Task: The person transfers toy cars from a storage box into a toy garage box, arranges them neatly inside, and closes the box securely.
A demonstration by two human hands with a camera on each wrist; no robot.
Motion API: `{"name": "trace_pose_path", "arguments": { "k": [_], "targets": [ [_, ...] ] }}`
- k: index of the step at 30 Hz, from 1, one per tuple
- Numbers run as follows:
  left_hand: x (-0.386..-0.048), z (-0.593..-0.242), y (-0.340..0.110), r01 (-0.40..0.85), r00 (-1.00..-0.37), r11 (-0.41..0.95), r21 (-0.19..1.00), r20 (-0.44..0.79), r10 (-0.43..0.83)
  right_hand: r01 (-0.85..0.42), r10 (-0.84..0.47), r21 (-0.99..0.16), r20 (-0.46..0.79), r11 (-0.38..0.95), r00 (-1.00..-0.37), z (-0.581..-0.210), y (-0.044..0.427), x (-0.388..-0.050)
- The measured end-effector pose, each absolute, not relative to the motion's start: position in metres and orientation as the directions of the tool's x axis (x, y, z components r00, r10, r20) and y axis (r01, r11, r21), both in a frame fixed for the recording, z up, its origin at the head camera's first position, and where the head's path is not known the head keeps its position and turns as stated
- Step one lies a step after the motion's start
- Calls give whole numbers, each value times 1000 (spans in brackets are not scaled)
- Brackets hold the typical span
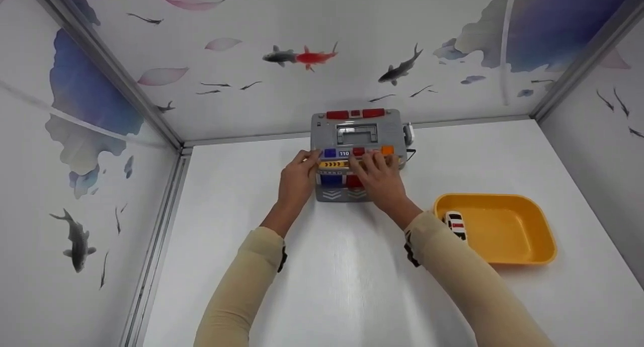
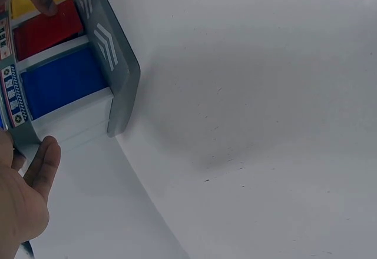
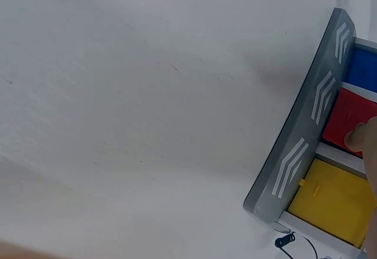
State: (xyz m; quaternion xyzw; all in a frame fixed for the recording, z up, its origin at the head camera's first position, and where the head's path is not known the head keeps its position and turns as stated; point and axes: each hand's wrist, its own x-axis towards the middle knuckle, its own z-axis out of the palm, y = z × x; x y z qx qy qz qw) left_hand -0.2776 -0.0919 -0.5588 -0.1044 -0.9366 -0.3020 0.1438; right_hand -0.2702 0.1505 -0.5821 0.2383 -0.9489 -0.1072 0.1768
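Observation:
A grey toy garage point(image 1: 352, 136) stands against the back wall, with "110" on its top and blue, red and yellow doors along its front. At its left end, my left hand point(image 1: 297, 178) grips the front corner; in the left wrist view the hand point(image 2: 29, 194) is beside the blue door point(image 2: 65, 85). The fingers of my right hand point(image 1: 382, 181) lie over the top's front edge. Below them its thumb point(image 3: 356, 136) touches the red door point(image 3: 341, 118). The yellow door point(image 3: 333, 200) is closed beside it.
To the right, an orange tray point(image 1: 508, 256) holds a white toy car point(image 1: 455, 225) near its left side, partly behind my right sleeve. A dark cord with a small piece point(image 3: 285, 240) hangs at the garage's right end. Printed walls enclose the white table point(image 1: 322, 296).

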Motion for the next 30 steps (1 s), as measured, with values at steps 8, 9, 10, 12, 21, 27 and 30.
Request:
{"name": "trace_pose_path", "arguments": {
  "k": [8, 9, 10, 12, 21, 27, 30],
  "targets": [
    [-277, -560, -93, 283, -937, 791, 543, 333, 107, -422, -507, 302, 315, 855, -802, -584, 151, -271],
    [-277, -560, -93, 284, -937, 788, 545, 334, 107, -422, -506, 300, 314, 855, -803, -583, 151, -271],
    [-276, -560, -93, 286, -936, 786, 548, 335, 107, -422, -506, 299, 311, 856, -805, -583, 151, -271],
    [-276, -559, -93, 291, -934, 782, 552, 339, 109, -423, -503, 294, 303, 857, -809, -582, 151, -271],
    [-278, -561, -93, 302, -929, 784, 542, 353, 114, -427, -506, 289, 312, 857, -804, -582, 150, -272],
    [-277, -562, -94, 290, -936, 782, 551, 336, 110, -422, -508, 302, 327, 855, -797, -586, 149, -273],
    [-278, -562, -94, 288, -937, 782, 552, 333, 111, -417, -508, 313, 319, 854, -800, -587, 148, -273]
  ]
}}
